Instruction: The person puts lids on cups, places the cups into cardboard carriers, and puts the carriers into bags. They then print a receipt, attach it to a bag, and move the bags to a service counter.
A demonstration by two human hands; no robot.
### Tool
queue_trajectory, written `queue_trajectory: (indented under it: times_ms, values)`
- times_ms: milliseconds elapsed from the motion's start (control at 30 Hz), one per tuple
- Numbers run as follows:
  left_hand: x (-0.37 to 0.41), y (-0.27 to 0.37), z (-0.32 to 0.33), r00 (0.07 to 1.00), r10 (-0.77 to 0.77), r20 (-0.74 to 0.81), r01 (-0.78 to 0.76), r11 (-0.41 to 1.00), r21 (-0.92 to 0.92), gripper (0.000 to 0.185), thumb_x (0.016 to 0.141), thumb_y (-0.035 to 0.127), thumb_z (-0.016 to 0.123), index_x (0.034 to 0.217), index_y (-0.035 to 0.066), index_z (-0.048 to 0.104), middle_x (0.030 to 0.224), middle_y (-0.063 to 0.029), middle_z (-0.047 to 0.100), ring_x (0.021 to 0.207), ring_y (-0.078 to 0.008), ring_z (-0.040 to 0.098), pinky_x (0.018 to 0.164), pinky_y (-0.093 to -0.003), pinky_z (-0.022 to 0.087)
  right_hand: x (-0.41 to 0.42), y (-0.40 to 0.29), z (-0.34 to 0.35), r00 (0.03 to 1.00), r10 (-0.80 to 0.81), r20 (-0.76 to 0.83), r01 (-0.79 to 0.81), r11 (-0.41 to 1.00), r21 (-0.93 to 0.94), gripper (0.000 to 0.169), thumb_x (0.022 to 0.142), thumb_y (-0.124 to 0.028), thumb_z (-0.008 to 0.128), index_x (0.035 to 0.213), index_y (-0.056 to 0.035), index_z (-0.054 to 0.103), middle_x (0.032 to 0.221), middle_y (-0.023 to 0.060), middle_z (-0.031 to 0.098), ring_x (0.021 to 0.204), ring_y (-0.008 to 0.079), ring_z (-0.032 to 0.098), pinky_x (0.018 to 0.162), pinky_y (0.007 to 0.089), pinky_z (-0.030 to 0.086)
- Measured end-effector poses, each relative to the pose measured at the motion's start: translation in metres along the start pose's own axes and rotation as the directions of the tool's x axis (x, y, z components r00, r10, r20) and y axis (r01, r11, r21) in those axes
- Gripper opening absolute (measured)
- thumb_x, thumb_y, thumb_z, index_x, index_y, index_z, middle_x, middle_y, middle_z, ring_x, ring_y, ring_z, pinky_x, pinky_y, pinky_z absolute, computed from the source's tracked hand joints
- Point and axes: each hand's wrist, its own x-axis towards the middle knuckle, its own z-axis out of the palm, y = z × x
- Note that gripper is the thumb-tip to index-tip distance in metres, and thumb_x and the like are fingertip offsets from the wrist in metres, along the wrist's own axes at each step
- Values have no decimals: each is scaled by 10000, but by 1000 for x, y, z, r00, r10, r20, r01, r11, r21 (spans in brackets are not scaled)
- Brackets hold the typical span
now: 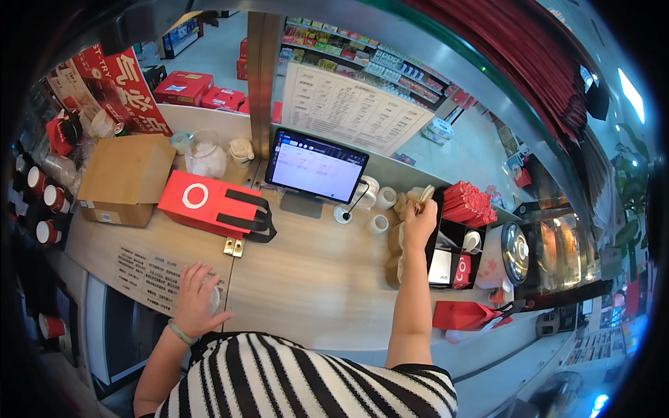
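My left hand (197, 303), fingers spread, is over the front of the wooden counter (308, 282). Between its thumb and forefinger shows a small clear round object (215, 301), mostly hidden by the hand. My right hand (421, 222) reaches to the back right, its fingers closed on the far end of brown moulded-pulp cup carriers (395, 261). These stand on edge against a black organizer (437, 237). A red carrier bag (209, 201) with black handles and a white ring lies on its side ahead of my left hand.
A tablet (316, 166) stands at the back, with white paper rolls (377, 224) to its right. Left are a cardboard box (123, 172) and a clear jar (205, 154). Red packets (466, 204), a rice cooker (504, 256) and another red bag (462, 315) are at right.
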Motion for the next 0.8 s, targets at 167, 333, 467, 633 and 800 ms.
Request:
queue_trajectory:
  times_ms: [167,333,467,633,800]
  values:
    - [38,51,14,996,-85,-7,66,821,-567,587,794,162,754,1294,4,492,1339,-178,478,1215,-323,505,1026,-416,416,-98,-111,-53,758,221,614,-652,228,723,213,850,10,652,1044,-33,576,999,27,636,864,94,590,774,253,493]
    - [56,82,60,910,-200,363,399,185,-898,513,899,55,650,1362,-5,439,1291,-120,535,1168,-199,546,978,-334,471,-168,-197,-78,596,45,802,-796,164,583,279,839,37,649,1078,-32,522,1015,35,605,922,103,593,783,275,519]
    - [36,70,71,876,-151,458,452,-71,-889,533,900,23,634,1386,-2,418,1231,-100,575,1137,-180,564,970,-325,472,-186,-216,-91,546,-177,819,-800,179,572,392,823,37,668,1161,-38,484,1083,40,579,1008,127,578,876,299,496]
    - [12,52,71,871,-100,480,454,-204,-867,525,872,-7,646,1356,2,443,1217,-95,585,1110,-168,572,959,-320,473,-200,-220,-105,446,-292,846,-844,178,506,472,811,-38,744,1219,-27,507,1143,43,543,1042,143,560,922,311,468]
    - [-5,49,62,868,-139,476,452,-176,-875,530,831,-11,683,1314,6,464,1217,-108,575,1107,-176,570,983,-320,459,-220,-216,-114,476,-252,843,-823,210,528,328,852,-35,697,1153,18,576,1094,54,557,987,150,553,871,303,475]
